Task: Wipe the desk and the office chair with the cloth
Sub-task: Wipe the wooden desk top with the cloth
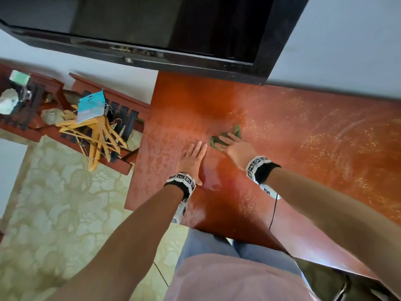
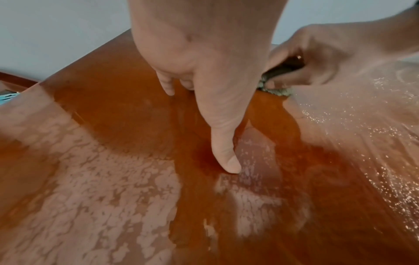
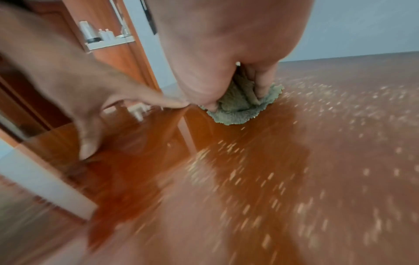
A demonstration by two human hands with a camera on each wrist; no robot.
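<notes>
Cloth of crumpled grey-green terry (image 1: 225, 137) lies on the glossy red-brown wooden worktop (image 1: 303, 127), under your right hand (image 1: 237, 148).

Your right hand presses the cloth down, with the fingers curled into its folds, as the right wrist view shows. Your left hand (image 1: 193, 160) lies flat on the worktop just beside it, fingers straight, holding nothing. The cloth stretches away from you, toward the wall, and the right hand is clearly the nearer one. Pale dusty specks (image 1: 338, 140) spread to the right of the cloth, so I judge the coming stroke should go that way. The black television (image 1: 152, 29) above has a small logo, too blurred to read. The pale blue card (image 1: 92, 107) on the wooden hangers (image 1: 97, 135) has print I cannot read.
</notes>
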